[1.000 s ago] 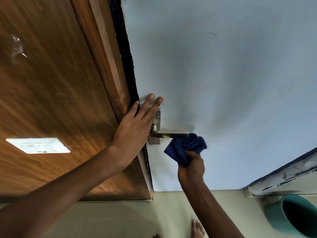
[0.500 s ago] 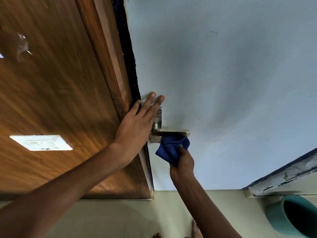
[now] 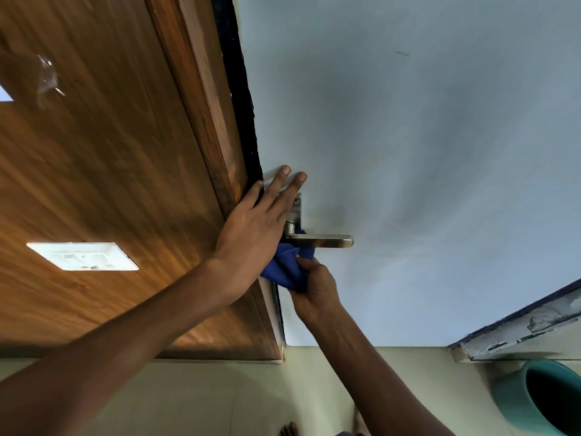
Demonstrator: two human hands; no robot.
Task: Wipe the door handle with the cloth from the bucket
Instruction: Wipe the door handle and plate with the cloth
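Note:
A brushed-metal lever door handle (image 3: pixel 327 241) sticks out to the right from its plate on the pale blue door (image 3: pixel 424 171). My right hand (image 3: pixel 316 286) grips a bunched dark blue cloth (image 3: pixel 284 267) and presses it up under the handle near the spindle. My left hand (image 3: pixel 259 221) lies flat with fingers spread against the door's edge, covering part of the handle plate. The teal bucket (image 3: pixel 540 401) stands on the floor at the lower right, its inside dark.
A brown wooden panel (image 3: pixel 110 171) with a white switch plate (image 3: pixel 83 256) fills the left side. A worn white and blue frame edge (image 3: pixel 518 328) runs at the right. Pale floor tiles (image 3: pixel 220 401) and my toes (image 3: pixel 290 429) show below.
My right hand has slid the cloth leftwards along the underside of the handle, from its free end towards the spindle. My left hand has stayed flat on the door edge.

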